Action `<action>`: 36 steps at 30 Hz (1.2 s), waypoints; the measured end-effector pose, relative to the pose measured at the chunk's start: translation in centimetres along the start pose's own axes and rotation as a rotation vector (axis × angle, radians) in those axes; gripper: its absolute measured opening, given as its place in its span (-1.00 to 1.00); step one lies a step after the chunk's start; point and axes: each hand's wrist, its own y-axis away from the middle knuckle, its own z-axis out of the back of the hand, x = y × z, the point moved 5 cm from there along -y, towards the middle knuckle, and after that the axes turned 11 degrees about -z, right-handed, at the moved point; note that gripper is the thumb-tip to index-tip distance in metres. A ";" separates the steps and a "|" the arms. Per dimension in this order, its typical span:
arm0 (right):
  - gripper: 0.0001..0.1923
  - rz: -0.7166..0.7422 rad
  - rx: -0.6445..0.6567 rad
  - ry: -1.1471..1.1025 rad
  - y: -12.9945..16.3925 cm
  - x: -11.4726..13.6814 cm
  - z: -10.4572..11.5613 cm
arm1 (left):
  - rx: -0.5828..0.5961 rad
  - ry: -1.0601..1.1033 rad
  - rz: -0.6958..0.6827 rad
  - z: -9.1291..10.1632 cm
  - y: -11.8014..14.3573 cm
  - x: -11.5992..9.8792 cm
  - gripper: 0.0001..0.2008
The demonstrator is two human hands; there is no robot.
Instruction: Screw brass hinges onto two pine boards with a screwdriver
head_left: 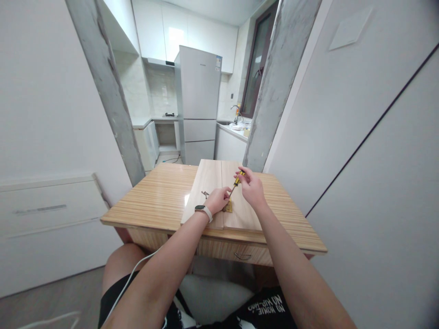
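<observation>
Two boards (209, 176) lie on the table (151, 196), a brass-coloured plate (229, 208) on their near half. The right hand (252, 187) closes round a screwdriver (236, 182) above; whether the left hand (217, 199) pinches anything cannot be told.

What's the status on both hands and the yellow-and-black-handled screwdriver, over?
Right hand: gripping yellow-and-black-handled screwdriver, tilted. Left hand: beside its metal shaft, over pale wooden boards, partly hiding small brass-coloured metal plate.
</observation>
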 end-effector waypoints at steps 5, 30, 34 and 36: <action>-0.64 -0.003 0.005 0.025 -0.4 -0.3 -0.3 | -0.010 0.013 0.005 -0.1 0.0 0.2 -0.61; -0.59 -0.018 0.249 -0.039 -2.2 0.3 -1.6 | -0.053 0.026 0.008 -0.4 0.2 1.1 -0.65; -0.61 -0.055 0.267 -0.055 -3.0 0.0 -1.9 | -0.046 0.027 0.036 -0.4 0.1 1.2 -0.63; -0.62 -0.059 0.251 -0.026 -3.2 -0.1 -1.9 | -0.042 0.023 0.039 -0.4 0.1 1.2 -0.63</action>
